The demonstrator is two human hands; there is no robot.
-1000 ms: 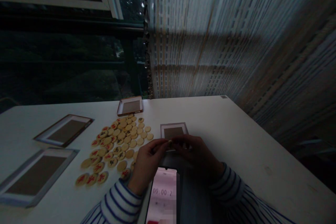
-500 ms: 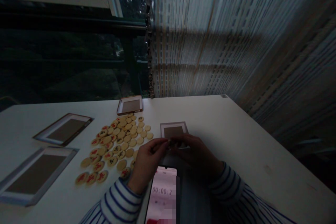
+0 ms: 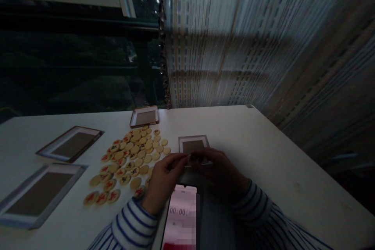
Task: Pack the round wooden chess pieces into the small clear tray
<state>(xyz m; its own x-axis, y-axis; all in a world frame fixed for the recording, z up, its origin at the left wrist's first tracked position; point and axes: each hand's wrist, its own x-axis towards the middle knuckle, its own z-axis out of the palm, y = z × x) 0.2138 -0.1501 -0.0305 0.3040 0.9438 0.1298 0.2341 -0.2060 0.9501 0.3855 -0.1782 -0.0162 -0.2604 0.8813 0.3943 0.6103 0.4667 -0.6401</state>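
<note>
My left hand and my right hand meet above the phone, their fingertips pinched together around something small that is too dark and covered to make out. Below them lies a phone with a lit pink timer screen. Left of my left hand spreads a heap of round wooden xiangqi pieces, some with red characters, some with black, others blank side up. Just beyond my fingers sits a small shallow tray, partly hidden by my hands.
Two larger shallow trays lie at the left, one nearer and one farther. Another small tray stands behind the pieces. All rest on a white table. A string curtain hangs behind it, beside a dark window.
My fingers have shifted very slightly at the pinch. The whole view has drifted a little; the pieces and trays keep their places.
</note>
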